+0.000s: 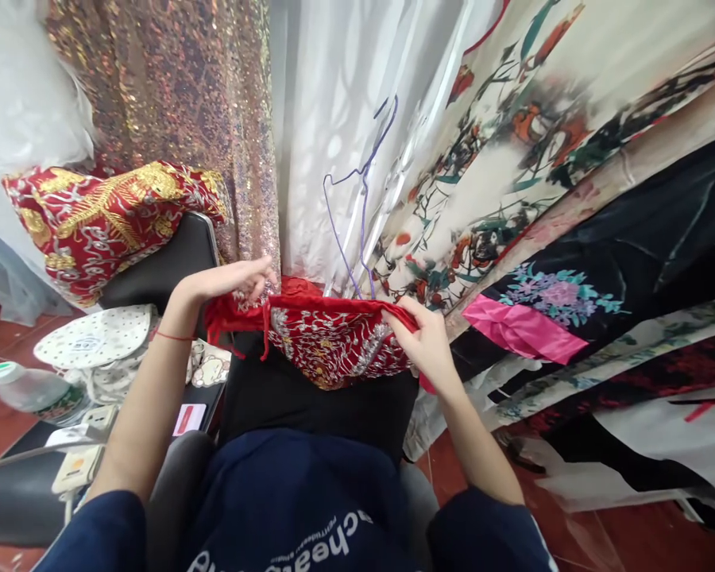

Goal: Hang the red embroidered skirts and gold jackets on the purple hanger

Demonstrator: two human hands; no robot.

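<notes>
A red garment with silver and gold embroidery and a plain red band along its upper edge lies across my lap. My right hand is closed on the right end of this band, thumb on the near side. At the garment's left end, my left hand hovers over the red cloth with its fingers apart and loosely bent; whether they touch the fabric is unclear. A thin red tie hangs from the band near that hand. Just behind the band rises a purple wire hanger, its lower part hidden by the garment.
Another red and gold embroidered piece drapes over a black chair at left. Beside me are a dotted white bag, a plastic bottle and a phone. Sequined fabric and printed garments hang around.
</notes>
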